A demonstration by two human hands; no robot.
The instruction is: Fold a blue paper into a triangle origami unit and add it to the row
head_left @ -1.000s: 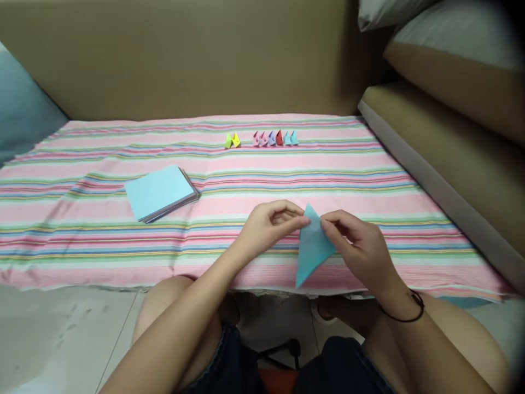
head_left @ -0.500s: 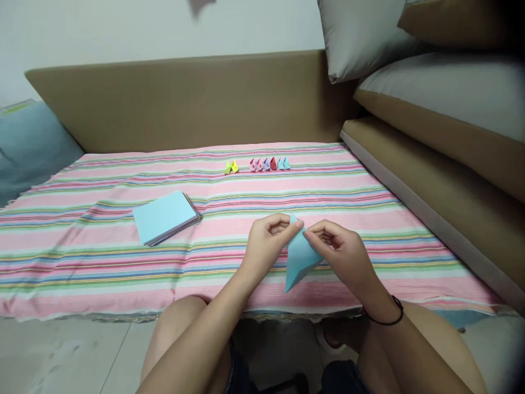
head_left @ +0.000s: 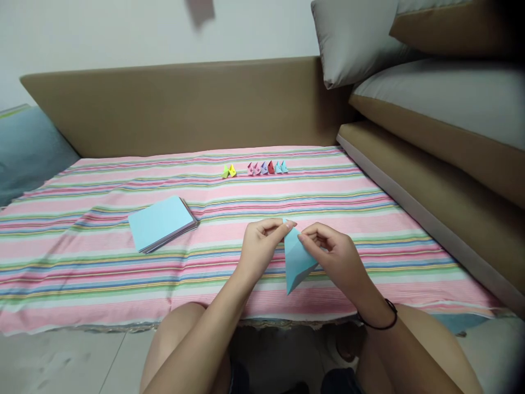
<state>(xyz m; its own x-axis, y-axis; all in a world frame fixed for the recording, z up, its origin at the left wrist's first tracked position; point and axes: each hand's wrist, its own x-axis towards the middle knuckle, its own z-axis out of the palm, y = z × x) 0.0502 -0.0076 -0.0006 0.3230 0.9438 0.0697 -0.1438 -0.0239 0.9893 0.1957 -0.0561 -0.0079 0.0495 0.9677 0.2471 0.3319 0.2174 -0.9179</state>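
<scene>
A folded light-blue sheet of paper (head_left: 298, 261) hangs between my two hands, one corner pointing down above the striped cloth. My left hand (head_left: 262, 242) pinches its top corner between thumb and fingers. With thumb and forefinger, my right hand (head_left: 330, 249) grips the upper right edge, close to the left fingertips; its other fingers curl inward. To the left lies a stack of coloured paper (head_left: 162, 221) with a light-blue sheet on top. Several small folded paper pieces (head_left: 264, 168) in pink, purple, red and blue stand in a row farther back, beside two yellow-green ones (head_left: 228, 171).
The striped cloth (head_left: 102, 262) covers the sofa seat. Behind it rises a brown backrest (head_left: 184, 109). Cushions (head_left: 443, 104) are piled along the right side, and a blue cushion (head_left: 33, 148) rests at the far left. My knees touch the front edge.
The view has shifted slightly, so everything sits a bit lower and to the left. Both hands keep their pinch on the blue paper, which has hardly moved.
</scene>
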